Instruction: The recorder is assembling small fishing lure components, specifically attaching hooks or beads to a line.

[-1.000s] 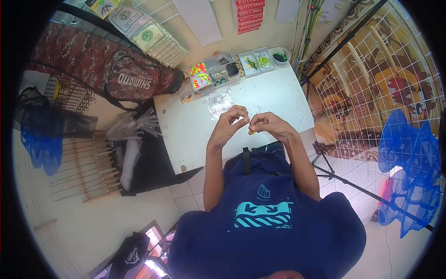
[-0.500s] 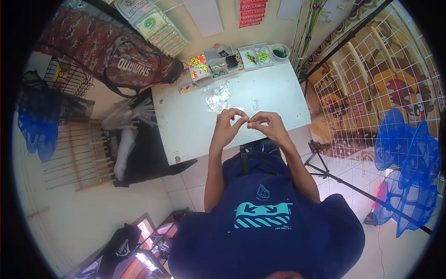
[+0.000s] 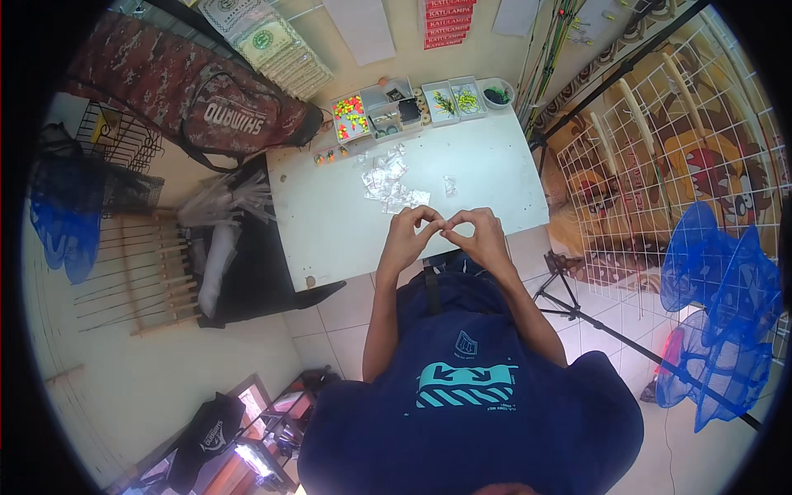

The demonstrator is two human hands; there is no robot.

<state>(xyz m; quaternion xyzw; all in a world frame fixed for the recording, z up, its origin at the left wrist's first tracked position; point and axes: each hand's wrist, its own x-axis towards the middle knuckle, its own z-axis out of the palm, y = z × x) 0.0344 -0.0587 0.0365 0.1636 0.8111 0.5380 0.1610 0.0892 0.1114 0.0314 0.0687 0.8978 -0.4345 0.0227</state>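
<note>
Thumb and forefinger of my left hand (image 3: 406, 239) are pinched together, and so are those of my right hand (image 3: 483, 237). The fingertips of both meet above the near edge of the white table (image 3: 330, 223). Whatever sits between them is too small to make out. Just beyond my left hand lies a loose pile of small clear plastic packets (image 3: 386, 176). One separate clear packet (image 3: 450, 186) rests on the table beyond the point where my fingers touch.
Along the table's far edge stand a tray of bright floats (image 3: 351, 116), a compartment box (image 3: 394, 109), boxes of green and yellow pieces (image 3: 455, 101) and a round tub (image 3: 497, 94). A tripod (image 3: 565, 289) and blue nets (image 3: 718, 280) are at right, a camouflage bag (image 3: 198, 107) at left.
Both hands have drawn slightly nearer to me and stay pinched with their tips together. More of the packet pile now shows beyond my left hand.
</note>
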